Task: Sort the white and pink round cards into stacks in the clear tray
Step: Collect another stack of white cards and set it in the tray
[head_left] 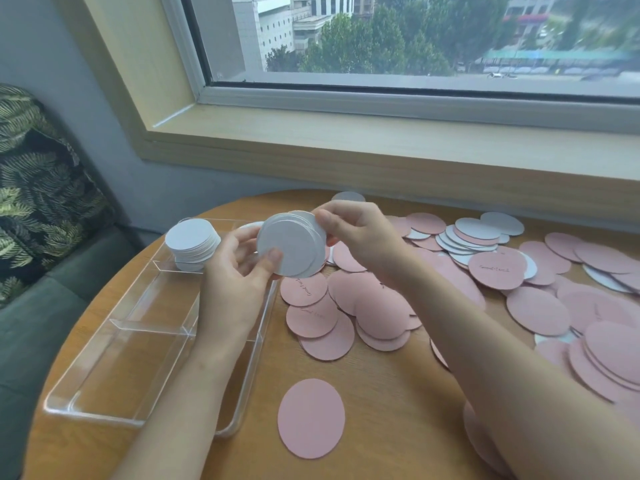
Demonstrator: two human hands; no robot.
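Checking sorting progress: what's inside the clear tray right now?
A stack of white cards stands in the clear tray's far compartment. The near compartments show no cards, though the left forearm covers part of them.

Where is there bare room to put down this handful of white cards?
Free: the clear tray's near compartments, and bare table between the lone pink card and right forearm. Crowded: the table's right side, under scattered cards.
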